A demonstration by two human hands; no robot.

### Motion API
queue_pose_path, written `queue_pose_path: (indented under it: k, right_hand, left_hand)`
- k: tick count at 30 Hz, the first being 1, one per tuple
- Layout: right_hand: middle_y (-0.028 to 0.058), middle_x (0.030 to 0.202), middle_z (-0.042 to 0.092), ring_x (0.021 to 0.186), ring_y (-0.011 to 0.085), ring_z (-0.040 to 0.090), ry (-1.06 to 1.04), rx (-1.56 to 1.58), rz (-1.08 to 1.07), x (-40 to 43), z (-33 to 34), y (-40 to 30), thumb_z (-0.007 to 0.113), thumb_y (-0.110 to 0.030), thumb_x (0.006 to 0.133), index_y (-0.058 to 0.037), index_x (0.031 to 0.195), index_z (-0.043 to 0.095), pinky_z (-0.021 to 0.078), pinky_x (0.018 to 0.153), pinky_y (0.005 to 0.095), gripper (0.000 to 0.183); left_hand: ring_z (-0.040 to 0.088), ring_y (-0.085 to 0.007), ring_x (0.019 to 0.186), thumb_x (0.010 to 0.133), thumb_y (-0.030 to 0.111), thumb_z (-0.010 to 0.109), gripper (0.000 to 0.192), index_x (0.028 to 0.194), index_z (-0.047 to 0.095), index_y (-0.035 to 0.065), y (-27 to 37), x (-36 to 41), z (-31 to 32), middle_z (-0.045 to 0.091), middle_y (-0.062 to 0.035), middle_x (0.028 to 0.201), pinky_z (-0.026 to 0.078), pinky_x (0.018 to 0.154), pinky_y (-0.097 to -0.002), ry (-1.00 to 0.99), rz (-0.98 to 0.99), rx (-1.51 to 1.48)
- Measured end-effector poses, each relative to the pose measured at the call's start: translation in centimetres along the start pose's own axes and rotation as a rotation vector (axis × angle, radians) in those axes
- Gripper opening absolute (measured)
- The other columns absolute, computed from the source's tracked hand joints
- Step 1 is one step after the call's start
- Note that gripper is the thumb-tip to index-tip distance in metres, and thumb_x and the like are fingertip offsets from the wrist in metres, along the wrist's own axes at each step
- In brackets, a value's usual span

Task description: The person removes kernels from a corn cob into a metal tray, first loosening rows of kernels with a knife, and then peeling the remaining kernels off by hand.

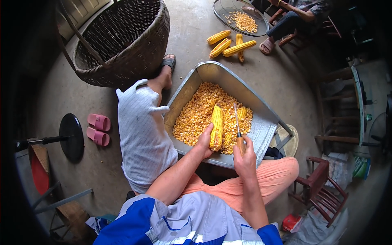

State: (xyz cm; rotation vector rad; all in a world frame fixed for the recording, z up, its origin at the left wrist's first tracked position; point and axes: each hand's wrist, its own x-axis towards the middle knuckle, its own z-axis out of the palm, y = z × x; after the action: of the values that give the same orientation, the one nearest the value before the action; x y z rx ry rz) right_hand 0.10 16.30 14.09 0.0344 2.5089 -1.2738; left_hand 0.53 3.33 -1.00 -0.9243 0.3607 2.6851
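My left hand [204,141] is wrapped around the lower part of a yellow corn cob [216,125], which points up and away from me. In my right hand [246,157] is a screwdriver [241,143] with a wooden handle, its metal shaft slanting away to the right of the cob and apart from it. Both hands are over the near side of a sheet-metal bin [235,75] that rests before my legs. Loose corn kernels [196,113] cover much of its floor. Another cob [242,112] lies partly hidden among them, behind the screwdriver's shaft.
Several cobs [219,36] lie on the concrete floor beyond the bin. A large wicker basket [134,61] stands at the upper left. Kernels lie on a round tray [228,29] near a seated person [294,20]. Pink slippers [98,122] are at left, a wooden chair [318,180] at right.
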Motion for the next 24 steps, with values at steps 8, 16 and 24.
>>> queue_pose_path:
  k: [8, 16, 24]
  right_hand:
    - [0.0257, 0.096, 0.061, 0.084, 0.0428, 0.062, -0.017, -0.257, -0.292, -8.4, -2.2, 0.4, 0.060, -0.004, 0.086, 0.0072, 0.118, 0.055, 0.0511, 0.072, 0.0450, 0.035]
    - [0.0247, 0.091, 0.061, 0.079, 0.0401, 0.063, -0.059, -0.279, -0.257, -11.2, -1.2, -0.1, 0.058, -0.002, 0.087, 0.0063, 0.120, 0.056, 0.0521, 0.068, 0.0445, 0.034]
    - [0.0194, 0.086, 0.058, 0.074, 0.0363, 0.064, -0.088, -0.560, -0.223, -10.0, 0.2, -1.6, 0.056, -0.010, 0.089, 0.0034, 0.119, 0.058, 0.0543, 0.062, 0.0441, 0.033]
  left_hand:
    - [0.066, -0.0220, 0.074, 0.101, 0.044, 0.046, 0.043, 0.123, 0.053, 0.0074, -0.5, -0.1, 0.5, 0.064, -0.0105, 0.094, 0.057, 0.064, -0.0383, 0.138, -0.038, 0.065]
    - [0.066, -0.0251, 0.076, 0.100, 0.050, 0.043, 0.049, 0.121, 0.050, 0.0061, -0.5, -0.2, 0.7, 0.063, -0.0126, 0.089, 0.058, 0.064, -0.0420, 0.161, -0.079, 0.148]
    - [0.064, -0.0218, 0.073, 0.099, 0.048, 0.047, 0.048, 0.115, 0.056, 0.0036, -1.7, 1.0, -0.5, 0.063, -0.0105, 0.088, 0.057, 0.063, -0.0385, 0.275, 0.038, 0.256]
